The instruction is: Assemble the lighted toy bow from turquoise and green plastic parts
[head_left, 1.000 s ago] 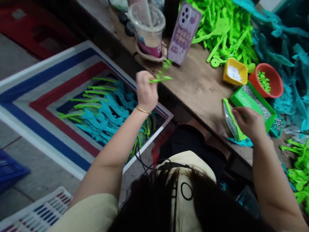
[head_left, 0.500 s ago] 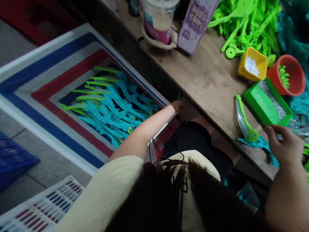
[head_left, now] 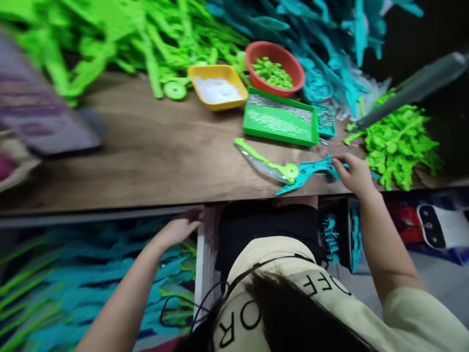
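My right hand (head_left: pixel 354 175) is over the teal plastic part (head_left: pixel 309 172) on the bench, thumb and forefinger pinched at its right end. Anything small between those fingertips is hidden. Touching the teal part's left side is a lime-green arm with a round end (head_left: pixel 291 171), with a clear plastic piece (head_left: pixel 262 165) along it. My left hand (head_left: pixel 179 230) is lower left, above the corner of the striped tray (head_left: pixel 200 269), its fingers blurred but stretched out with the thumb apart. Beneath it lie rows of teal and lime-green pieces (head_left: pixel 98 278).
Behind the parts stand a yellow dish (head_left: pixel 220 102) of white bits, a red bowl (head_left: pixel 298 73) of small green pieces and a green tray (head_left: pixel 280 134) of small metal pieces. Lime-green (head_left: pixel 110 29) and teal heaps (head_left: pixel 311 29) line the back. A purple carton (head_left: pixel 44 112) is left.
The view has swung right toward the bench. My right hand has come down to the teal part. My left hand remains by the tray's corner.
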